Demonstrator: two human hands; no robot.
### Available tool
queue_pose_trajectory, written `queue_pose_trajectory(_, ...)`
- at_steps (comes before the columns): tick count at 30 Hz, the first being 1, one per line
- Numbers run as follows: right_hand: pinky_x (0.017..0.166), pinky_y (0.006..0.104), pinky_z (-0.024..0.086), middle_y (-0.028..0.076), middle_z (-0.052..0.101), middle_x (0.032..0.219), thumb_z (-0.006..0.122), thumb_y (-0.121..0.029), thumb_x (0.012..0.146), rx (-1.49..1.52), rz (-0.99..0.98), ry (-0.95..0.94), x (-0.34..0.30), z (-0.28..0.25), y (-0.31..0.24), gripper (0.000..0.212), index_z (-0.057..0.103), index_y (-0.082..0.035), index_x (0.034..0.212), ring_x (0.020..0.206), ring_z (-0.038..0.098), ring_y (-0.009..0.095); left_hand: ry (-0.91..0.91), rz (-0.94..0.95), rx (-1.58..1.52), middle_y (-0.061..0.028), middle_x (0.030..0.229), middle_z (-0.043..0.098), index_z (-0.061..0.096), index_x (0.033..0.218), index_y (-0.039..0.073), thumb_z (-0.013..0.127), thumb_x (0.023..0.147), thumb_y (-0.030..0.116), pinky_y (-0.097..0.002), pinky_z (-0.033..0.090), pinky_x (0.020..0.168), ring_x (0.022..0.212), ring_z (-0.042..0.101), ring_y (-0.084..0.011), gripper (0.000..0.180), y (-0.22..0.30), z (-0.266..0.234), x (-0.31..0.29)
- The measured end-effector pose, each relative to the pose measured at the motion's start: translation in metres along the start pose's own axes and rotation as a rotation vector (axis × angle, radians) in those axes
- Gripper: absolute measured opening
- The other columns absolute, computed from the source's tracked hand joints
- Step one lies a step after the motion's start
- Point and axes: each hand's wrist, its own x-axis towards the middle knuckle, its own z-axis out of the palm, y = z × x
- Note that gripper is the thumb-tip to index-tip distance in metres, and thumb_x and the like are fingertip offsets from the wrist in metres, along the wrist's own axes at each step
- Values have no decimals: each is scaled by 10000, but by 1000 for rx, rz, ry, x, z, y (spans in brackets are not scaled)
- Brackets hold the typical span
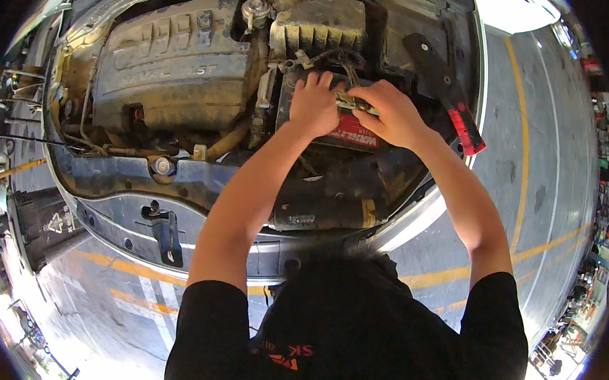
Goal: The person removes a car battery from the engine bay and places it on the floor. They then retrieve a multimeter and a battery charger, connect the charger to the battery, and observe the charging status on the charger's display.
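A car battery with a red label (352, 131) sits in the engine bay, its top partly hidden by my hands. My left hand (314, 108) lies over the battery's dark top, fingers stretched forward and slightly apart. Between both hands is a small brass-coloured metal piece (347, 101), whose exact kind I cannot make out. My right hand (392, 117) pinches its right end between thumb and forefinger. Dark cables (346, 63) run just beyond my fingertips.
A dusty engine cover (173, 72) fills the left of the bay. Behind the battery stands a ribbed black housing (320, 25). A red-handled tool (465, 131) rests on the right fender edge. The front body edge (253, 261) runs before me.
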Motion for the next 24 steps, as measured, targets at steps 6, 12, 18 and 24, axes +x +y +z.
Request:
queue_pose_trajectory(6, 816, 412, 489, 119, 620, 967, 685, -119, 843, 36, -91, 62, -17, -6, 11, 322, 614, -80, 1154, 967, 573, 331, 95, 12, -32, -140, 1293, 477, 621, 1249, 131, 627, 807, 212, -489, 394, 987, 1217, 441, -349, 449, -1, 2, 7)
queue_pose_trajectory(12, 835, 428, 495, 131, 625, 1004, 688, -110, 840, -70, -88, 97, -46, -6, 25, 305, 616, -73, 1134, 984, 583, 346, -63, -57, -108, -165, 1299, 462, 608, 1234, 111, 635, 806, 209, -516, 378, 1013, 1242, 422, -376, 440, -2, -2, 29)
queue_pose_trajectory(18, 836, 434, 507, 122, 636, 990, 690, -138, 841, -72, -87, 293, -52, 14, 27, 308, 619, -90, 1137, 957, 606, 332, -109, -57, -274, -199, 1110, 565, 557, 1149, 46, 669, 779, 178, -514, 447, 939, 1102, 519, -405, 408, 2, -11, 35)
queue_pose_trajectory(24, 839, 439, 510, 120, 637, 991, 700, -153, 837, -151, -68, 362, -58, 22, 33, 314, 620, -81, 1133, 964, 608, 332, -116, 118, -225, -228, 1021, 691, 632, 1174, 27, 676, 760, 216, -475, 527, 868, 979, 662, -380, 457, 10, -26, 6)
